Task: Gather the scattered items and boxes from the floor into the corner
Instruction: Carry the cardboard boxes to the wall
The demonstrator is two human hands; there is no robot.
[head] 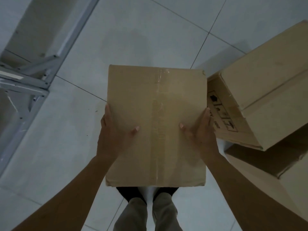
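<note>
Head view, looking straight down. A plain brown cardboard box (pixel 156 124), sealed along the middle with clear tape, is held flat in front of the body. By the way it hides the shoe tips, I judge it clear of the pale tiled floor (pixel 133 39). The left hand (pixel 113 130) presses the box's left side and the right hand (pixel 200 130) presses its right side. Fingers run straight along the edges and both thumbs lie flat on the top panel, so this is a two-palm clamp, not a curled grasp. Just right of the carried box stands a larger brown carton with printed handling symbols (pixel 266 80). It sits tilted on a lower brown carton (pixel 266 172). Whether the held box touches this stack I cannot tell; the gap at the near edge looks very small. A grey metal frame (pixel 25 77) crosses the upper left. Progress, as I read it: at least two cartons are already piled together on the right, which I take to be the gathering spot, though no walls show, so I cannot confirm that it is the corner. The box in hand is mid-transfer and not yet set down. No other loose items show on the visible tiles, but much of the room is out of view, so what is left cannot be counted. My guess at the next step: place this box against or on the stack.
</note>
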